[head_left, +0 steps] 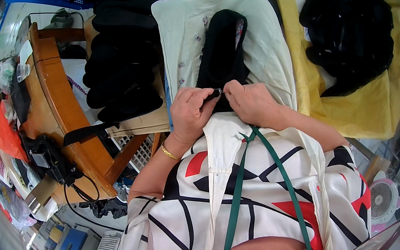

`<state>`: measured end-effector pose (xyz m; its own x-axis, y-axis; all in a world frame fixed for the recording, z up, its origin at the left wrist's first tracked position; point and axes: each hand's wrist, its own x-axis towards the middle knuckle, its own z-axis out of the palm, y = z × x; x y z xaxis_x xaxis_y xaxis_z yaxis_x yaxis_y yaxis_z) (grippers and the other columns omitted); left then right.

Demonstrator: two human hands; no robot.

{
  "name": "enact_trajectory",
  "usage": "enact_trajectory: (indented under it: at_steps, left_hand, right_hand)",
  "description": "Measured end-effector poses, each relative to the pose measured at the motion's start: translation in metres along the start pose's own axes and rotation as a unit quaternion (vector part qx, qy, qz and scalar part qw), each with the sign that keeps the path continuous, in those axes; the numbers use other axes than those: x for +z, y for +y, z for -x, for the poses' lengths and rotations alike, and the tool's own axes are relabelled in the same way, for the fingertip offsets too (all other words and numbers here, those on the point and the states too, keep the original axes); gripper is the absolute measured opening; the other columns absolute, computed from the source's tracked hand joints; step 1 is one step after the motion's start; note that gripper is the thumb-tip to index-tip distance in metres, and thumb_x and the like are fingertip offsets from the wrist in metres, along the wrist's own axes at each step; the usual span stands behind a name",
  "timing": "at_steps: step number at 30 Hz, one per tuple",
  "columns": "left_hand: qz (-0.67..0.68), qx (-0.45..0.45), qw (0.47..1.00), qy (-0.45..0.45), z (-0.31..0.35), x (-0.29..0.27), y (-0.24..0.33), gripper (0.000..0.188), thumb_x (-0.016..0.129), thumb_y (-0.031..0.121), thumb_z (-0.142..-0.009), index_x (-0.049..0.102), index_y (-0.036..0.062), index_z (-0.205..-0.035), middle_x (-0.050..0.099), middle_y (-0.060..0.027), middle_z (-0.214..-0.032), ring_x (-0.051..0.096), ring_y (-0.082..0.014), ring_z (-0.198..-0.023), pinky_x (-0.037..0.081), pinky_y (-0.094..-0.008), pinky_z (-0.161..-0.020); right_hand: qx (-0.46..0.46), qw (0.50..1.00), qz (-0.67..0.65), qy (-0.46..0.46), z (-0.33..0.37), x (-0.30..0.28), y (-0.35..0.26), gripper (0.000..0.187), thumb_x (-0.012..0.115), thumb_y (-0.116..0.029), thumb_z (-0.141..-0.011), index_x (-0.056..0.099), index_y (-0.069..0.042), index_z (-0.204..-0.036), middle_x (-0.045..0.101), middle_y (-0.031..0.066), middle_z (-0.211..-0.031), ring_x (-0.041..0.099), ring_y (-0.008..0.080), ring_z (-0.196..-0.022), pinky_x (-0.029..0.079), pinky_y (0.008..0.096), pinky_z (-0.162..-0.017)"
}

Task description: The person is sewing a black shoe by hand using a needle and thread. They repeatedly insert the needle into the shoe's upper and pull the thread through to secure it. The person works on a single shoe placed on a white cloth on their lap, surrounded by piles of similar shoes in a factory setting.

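A black cloth shoe (217, 52) with a flowered lining lies lengthwise on a white cloth (263, 27) in front of me. Its near end points toward my body. There, my left hand (192, 108) is closed, thumb and fingers pinching the black fabric. My right hand (250, 101) pinches the same end from the other side, its fingertips close to the left ones. Between the fingertips shows a tiny pale, shiny bit, too small to name. The palms and the shoe's nearest edge are partly hidden by the fingers.
To the left, several black shoes (121, 64) lie in a row on cardboard beside a wooden table (60, 109). A black device (47, 158) with a cable sits at that table's edge. On the right, a yellow cloth-lined container (362, 106) holds a black pile (347, 20).
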<state>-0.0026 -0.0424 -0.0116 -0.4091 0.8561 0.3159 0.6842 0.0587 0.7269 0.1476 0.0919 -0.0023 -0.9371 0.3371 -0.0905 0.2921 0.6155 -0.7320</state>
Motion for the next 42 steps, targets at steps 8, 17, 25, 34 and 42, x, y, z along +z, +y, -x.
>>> enact_trajectory:
  at_steps: [8,17,25,34,42]
  left_hand:
    - [-0.01,0.027,0.998,-0.055,0.011,0.006,-0.015,0.026,0.078,0.01,-0.075,0.069,0.0082,-0.099,0.064,-0.0109,-0.086,0.06,-0.0312,-0.078,0.047,-0.0399,-0.067]
    - [0.035,0.037,0.998,-0.048,-0.001,-0.002,-0.003,0.024,0.078,0.007,-0.071,0.07,0.0085,-0.095,0.063,-0.006,-0.081,0.059,-0.0271,-0.074,0.047,-0.037,-0.062]
    - [-0.01,0.091,0.994,-0.065,0.001,-0.006,-0.005,0.029,0.079,0.008,-0.069,0.069,0.0091,-0.097,0.064,-0.0056,-0.087,0.06,-0.0259,-0.076,0.05,-0.0359,-0.064]
    - [0.026,0.104,0.992,-0.067,0.005,0.004,-0.018,0.025,0.079,0.008,-0.069,0.07,0.0077,-0.092,0.065,-0.0069,-0.085,0.061,-0.027,-0.075,0.05,-0.0371,-0.063]
    - [0.064,-0.047,0.99,-0.117,-0.007,-0.009,0.008,0.02,0.077,0.012,-0.078,0.07,0.0072,-0.097,0.064,-0.0106,-0.082,0.06,-0.029,-0.074,0.048,-0.0373,-0.064]
  right_hand:
    - [0.088,0.989,-0.116,0.008,-0.006,0.003,0.001,0.018,0.054,-0.018,-0.096,0.048,-0.004,-0.106,0.065,0.0217,-0.078,0.065,0.0424,-0.072,0.051,0.0496,-0.061]
    - [0.174,0.95,-0.225,-0.129,-0.03,-0.034,-0.019,0.017,0.055,-0.022,-0.096,0.057,-0.006,-0.101,0.066,0.0185,-0.08,0.066,0.0355,-0.073,0.052,0.0438,-0.065]
    - [-0.053,0.99,-0.126,-0.035,-0.044,-0.032,-0.002,0.019,0.06,-0.026,-0.091,0.066,-0.008,-0.089,0.061,0.0123,-0.085,0.063,0.0332,-0.081,0.051,0.043,-0.07]
    - [-0.187,0.98,0.049,0.051,-0.046,-0.009,-0.003,0.015,0.057,-0.018,-0.09,0.056,-0.007,-0.081,0.051,0.0091,-0.079,0.057,0.0281,-0.066,0.048,0.0391,-0.055]
    - [0.121,0.932,-0.341,-0.017,-0.063,-0.026,-0.02,0.03,0.048,-0.029,-0.103,0.05,-0.005,-0.085,0.063,0.0051,-0.076,0.061,0.0138,-0.056,0.047,0.0281,-0.048]
